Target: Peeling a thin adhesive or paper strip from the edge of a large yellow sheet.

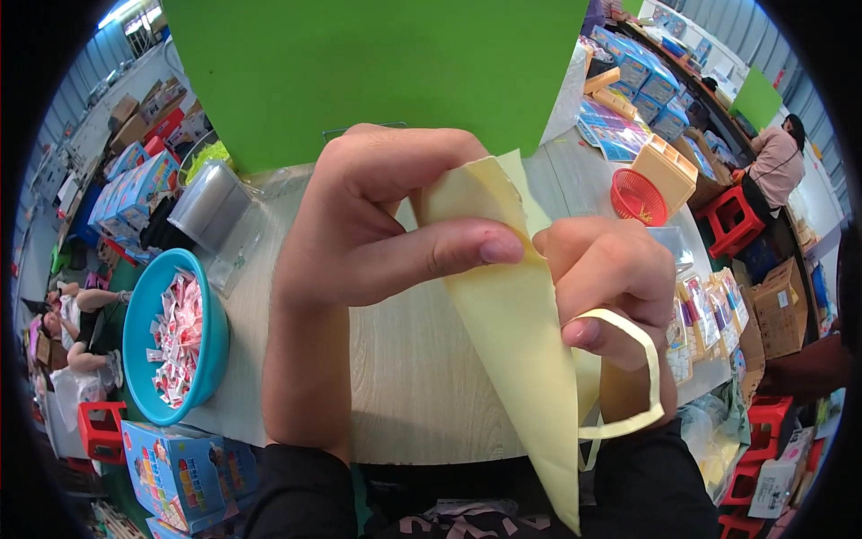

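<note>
A pale yellow sheet point(516, 359), paper-like and folded to a long point, is held up over the table in front of me. My left hand point(386, 211) grips its upper part, thumb lying across the front and fingers curled behind. Close beside it, my right hand point(611, 278) is closed with bent fingers on the sheet's right edge. A narrow yellow strip point(654, 364) loops out past the right thumb and hangs down near the wrist. The sheet's lower tip reaches past the table's near edge toward my lap. What lies behind the sheet is hidden.
A teal basin point(220, 359) of small red-and-white packets stands at the left, near a clear plastic container point(211, 205). A green panel point(377, 72) rises at the back. To the right are a red basket point(639, 198), a cream plastic tray point(665, 171) and packaged sets point(709, 310).
</note>
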Demonstrator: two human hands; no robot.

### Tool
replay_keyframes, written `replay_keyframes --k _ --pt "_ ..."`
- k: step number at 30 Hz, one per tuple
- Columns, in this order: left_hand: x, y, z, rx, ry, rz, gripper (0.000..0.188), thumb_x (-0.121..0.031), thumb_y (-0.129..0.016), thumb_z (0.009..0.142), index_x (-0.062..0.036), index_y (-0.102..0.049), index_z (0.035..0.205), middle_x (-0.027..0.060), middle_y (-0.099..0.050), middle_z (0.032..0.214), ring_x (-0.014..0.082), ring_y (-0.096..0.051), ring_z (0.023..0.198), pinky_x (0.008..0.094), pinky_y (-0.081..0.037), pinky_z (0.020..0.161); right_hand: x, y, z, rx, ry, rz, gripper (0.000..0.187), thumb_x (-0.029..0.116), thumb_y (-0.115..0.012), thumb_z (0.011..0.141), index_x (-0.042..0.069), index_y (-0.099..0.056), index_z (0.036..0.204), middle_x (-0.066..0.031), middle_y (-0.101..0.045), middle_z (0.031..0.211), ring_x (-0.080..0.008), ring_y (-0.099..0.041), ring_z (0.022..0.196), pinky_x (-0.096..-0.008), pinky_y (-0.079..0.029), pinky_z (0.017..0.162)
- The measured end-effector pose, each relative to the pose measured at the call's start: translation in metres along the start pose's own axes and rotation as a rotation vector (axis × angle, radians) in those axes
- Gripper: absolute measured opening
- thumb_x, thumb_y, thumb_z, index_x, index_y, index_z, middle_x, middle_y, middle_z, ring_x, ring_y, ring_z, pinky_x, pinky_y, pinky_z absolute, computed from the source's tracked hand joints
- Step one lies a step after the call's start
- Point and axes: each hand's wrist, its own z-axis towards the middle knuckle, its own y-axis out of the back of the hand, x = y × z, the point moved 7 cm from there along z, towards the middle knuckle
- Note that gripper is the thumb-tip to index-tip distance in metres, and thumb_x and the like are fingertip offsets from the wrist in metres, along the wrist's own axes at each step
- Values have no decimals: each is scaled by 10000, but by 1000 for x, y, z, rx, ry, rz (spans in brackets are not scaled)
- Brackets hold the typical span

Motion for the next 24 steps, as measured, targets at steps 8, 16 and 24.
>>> replay_keyframes --k 8,16,24 --pt "5 4 -2 8 6 -189 150 -53 -767 796 43 -668 856 54 -666 733 82 -619 662 209 -473 580 1 5 -2 0 -46 -57 116 93 -683 829 19 -603 789 -47 -565 669 -140 -497 541 -261 -362 482" --pt "-7 11 -4 42 16 -30 157 -53 -773 788 45 -667 850 54 -671 727 78 -620 644 210 -473 564 -8 1 -3 71 -223 -33 124 104 -688 791 15 -602 787 -59 -590 695 -166 -549 586 -265 -387 522" --pt "-4 11 1 47 39 53 145 -69 -777 785 21 -673 828 33 -650 701 73 -598 617 215 -457 549 -12 1 -1 82 -79 39 26 -1 -614 836 13 -635 842 -35 -620 738 -107 -544 575 -237 -411 515"
